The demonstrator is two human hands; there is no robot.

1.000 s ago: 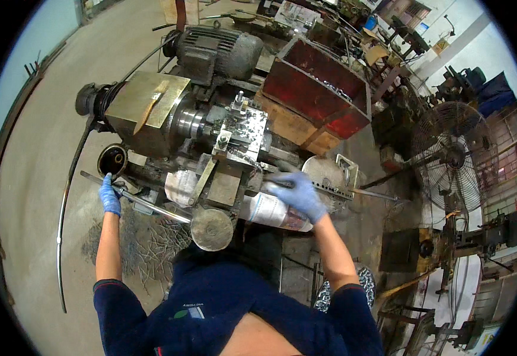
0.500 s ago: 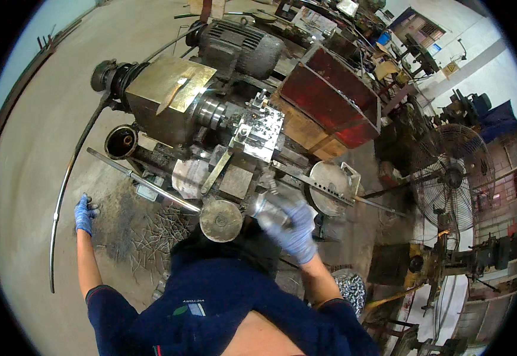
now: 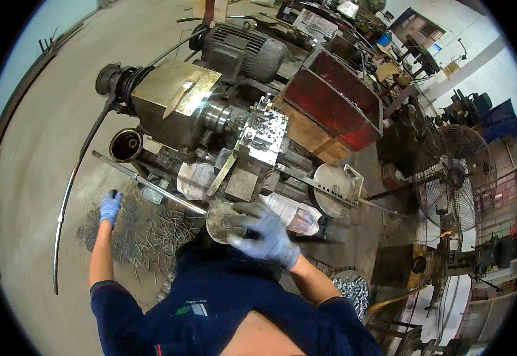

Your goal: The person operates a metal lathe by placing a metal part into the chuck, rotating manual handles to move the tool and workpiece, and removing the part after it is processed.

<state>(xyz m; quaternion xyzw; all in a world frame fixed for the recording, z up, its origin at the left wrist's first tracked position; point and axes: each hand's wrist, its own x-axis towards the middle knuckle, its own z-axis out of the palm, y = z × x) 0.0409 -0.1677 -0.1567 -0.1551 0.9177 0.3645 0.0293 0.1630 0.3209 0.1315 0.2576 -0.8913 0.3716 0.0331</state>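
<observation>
The right hand (image 3: 263, 234), in a blue glove, now lies on the round handwheel (image 3: 223, 221) at the front of the lathe (image 3: 211, 118), its fingers spread and curled over the wheel's rim. Half a second ago it was a little further right and blurred by motion, just off the wheel; a second ago it rested higher, on the white plastic wrap (image 3: 291, 212) beside the carriage (image 3: 262, 135).

The left hand (image 3: 110, 206), also gloved, has dropped away from the machine. A second ago it gripped the end of the long rod (image 3: 146, 183) that runs along the lathe's front; now it hangs low over the heap of metal shavings (image 3: 146, 231) on the floor, well clear of the rod. Its fingers look loosely curled, though whether they hold anything cannot be told at this size.

The wheel sits just below the carriage, close against the person's chest, with the rod ending at its left edge. The view has also swung since the earlier frames, so the lathe sits more to the upper left. A red bin (image 3: 335, 101) stands behind the lathe and a fan (image 3: 454, 178) stands to the right.
</observation>
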